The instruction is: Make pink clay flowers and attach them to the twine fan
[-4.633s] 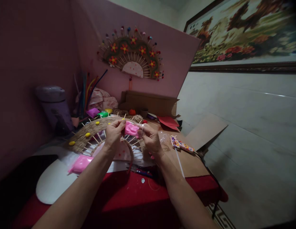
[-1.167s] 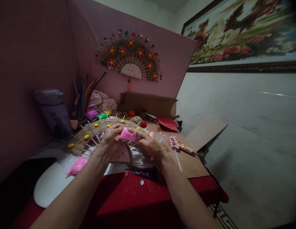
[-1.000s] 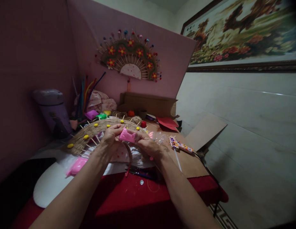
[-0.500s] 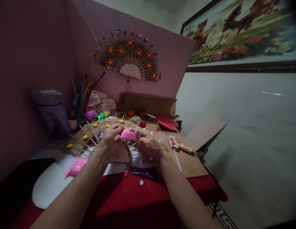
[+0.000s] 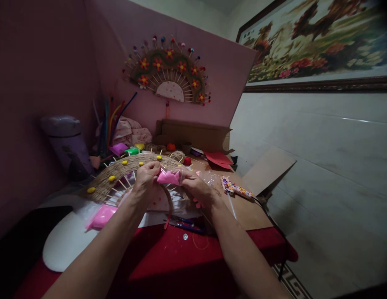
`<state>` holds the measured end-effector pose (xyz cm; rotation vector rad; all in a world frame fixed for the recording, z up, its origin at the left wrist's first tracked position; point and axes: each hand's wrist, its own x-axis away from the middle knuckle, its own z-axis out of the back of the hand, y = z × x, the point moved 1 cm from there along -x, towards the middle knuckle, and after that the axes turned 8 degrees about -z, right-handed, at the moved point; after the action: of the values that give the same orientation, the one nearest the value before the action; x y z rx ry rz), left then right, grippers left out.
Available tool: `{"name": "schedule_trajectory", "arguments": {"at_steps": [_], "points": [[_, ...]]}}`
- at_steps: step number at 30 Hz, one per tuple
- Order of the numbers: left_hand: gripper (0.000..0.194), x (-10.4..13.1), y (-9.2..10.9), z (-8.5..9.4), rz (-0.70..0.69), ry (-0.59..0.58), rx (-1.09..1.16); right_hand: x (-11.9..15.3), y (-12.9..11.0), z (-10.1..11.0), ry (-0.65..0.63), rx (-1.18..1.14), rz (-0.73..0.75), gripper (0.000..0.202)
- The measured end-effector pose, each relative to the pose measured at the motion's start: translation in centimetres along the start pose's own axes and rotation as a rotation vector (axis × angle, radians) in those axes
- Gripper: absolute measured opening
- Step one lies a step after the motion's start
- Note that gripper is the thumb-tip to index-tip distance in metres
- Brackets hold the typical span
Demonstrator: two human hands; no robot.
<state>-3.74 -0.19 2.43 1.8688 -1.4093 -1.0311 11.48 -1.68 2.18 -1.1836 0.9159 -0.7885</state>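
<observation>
Between my two hands is a small clear plastic bag of pink modelling clay (image 5: 168, 177). My left hand (image 5: 147, 173) pinches its left end, and my right hand (image 5: 195, 182) grips the right end with closed fingers. Beneath and behind them lies a fan-shaped craft (image 5: 114, 173) of twine and thin sticks, dotted with yellow ovals. Its half-round base (image 5: 157, 200) is partly covered by my left hand and forearm. Another bag of pink clay (image 5: 102, 216) rests left of my left forearm.
Scissors (image 5: 188, 225) lie on the red cloth (image 5: 168, 265) near the front. A patterned glue gun (image 5: 237, 189) with a cord is on the cardboard at right. At left stand a purple flask (image 5: 68, 145) and a white disc (image 5: 67, 245). A finished fan (image 5: 168, 74) hangs behind.
The top of the pink clay bag is spread a little more between my fingers, and my right hand has shifted slightly. The things on the table stay in place.
</observation>
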Motion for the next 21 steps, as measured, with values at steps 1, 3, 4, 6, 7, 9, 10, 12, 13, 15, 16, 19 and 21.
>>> {"name": "schedule_trajectory", "arguments": {"at_steps": [1, 3, 4, 6, 7, 9, 10, 12, 13, 15, 16, 19, 21], "points": [[0.027, -0.1, -0.1, 0.0, -0.014, 0.019, 0.004, 0.0, -0.1, -0.1, 0.020, 0.015, 0.027, 0.018], [0.027, -0.2, -0.1, 0.0, -0.040, 0.054, 0.016, -0.1, -0.2, -0.3, 0.066, 0.038, 0.056, 0.017], [0.026, -0.2, -0.1, 0.0, -0.050, 0.068, 0.020, -0.2, -0.2, -0.5, 0.087, 0.039, 0.061, 0.017], [0.025, -0.3, 0.1, 0.0, -0.063, 0.085, 0.023, -0.2, -0.1, -0.8, 0.097, 0.015, 0.070, 0.021], [0.025, -0.4, 0.2, 0.0, -0.067, 0.085, 0.022, -0.2, 0.0, -1.0, 0.086, -0.005, 0.080, 0.024], [0.025, -0.4, 0.4, -0.1, -0.063, 0.072, 0.016, -0.2, 0.1, -1.2, 0.036, -0.035, 0.100, 0.034], [0.026, -0.3, 0.6, -0.1, -0.057, 0.065, 0.012, -0.2, 0.2, -1.2, 0.002, -0.036, 0.105, 0.038], [0.028, -0.2, 0.8, -0.2, -0.044, 0.051, 0.009, -0.2, 0.2, -1.2, -0.077, -0.015, 0.108, 0.047], [0.029, -0.2, 0.8, -0.2, -0.039, 0.046, 0.010, -0.3, 0.1, -1.2, -0.112, 0.002, 0.113, 0.050], [0.029, -0.1, 0.9, -0.3, -0.028, 0.033, 0.017, -0.3, 0.0, -1.1, -0.149, 0.043, 0.119, 0.052], [0.030, 0.0, 0.9, -0.4, -0.021, 0.021, 0.021, -0.2, -0.1, -1.1, -0.154, 0.065, 0.110, 0.050], [0.032, 0.2, 1.0, -0.5, -0.007, -0.037, 0.017, -0.1, -0.4, -1.0, -0.156, 0.100, 0.035, 0.041], [0.032, 0.3, 0.9, -0.5, -0.009, -0.075, 0.005, 0.1, -0.5, -1.0, -0.154, 0.094, -0.001, 0.032]]}}
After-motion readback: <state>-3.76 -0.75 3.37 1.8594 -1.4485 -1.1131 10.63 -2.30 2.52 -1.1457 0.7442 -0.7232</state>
